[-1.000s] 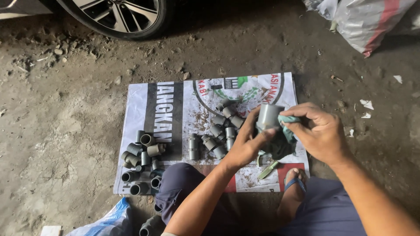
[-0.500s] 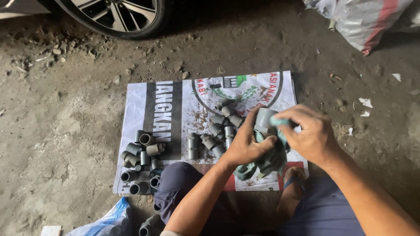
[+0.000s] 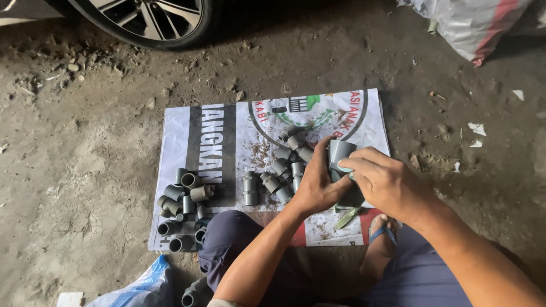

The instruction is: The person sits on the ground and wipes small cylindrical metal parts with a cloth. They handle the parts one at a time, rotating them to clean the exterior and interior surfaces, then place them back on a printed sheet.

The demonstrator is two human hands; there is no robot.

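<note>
Bare dirt floor [image 3: 85, 170], grey-brown, packed and uneven, scattered with small stones, crumbs and white paper scraps [image 3: 476, 129] at right. A car wheel [image 3: 149, 21] with dark tyre and silver spokes sits at the top left edge, deep shadow under the car body along the top; a white woven sack [image 3: 472, 25] with red stripe lies at top right. A printed white banner sheet [image 3: 227, 142] is spread flat on the floor mid-frame, a blue-white plastic bag [image 3: 136, 287] at the bottom left, soft daylight, no hard shadows.
</note>
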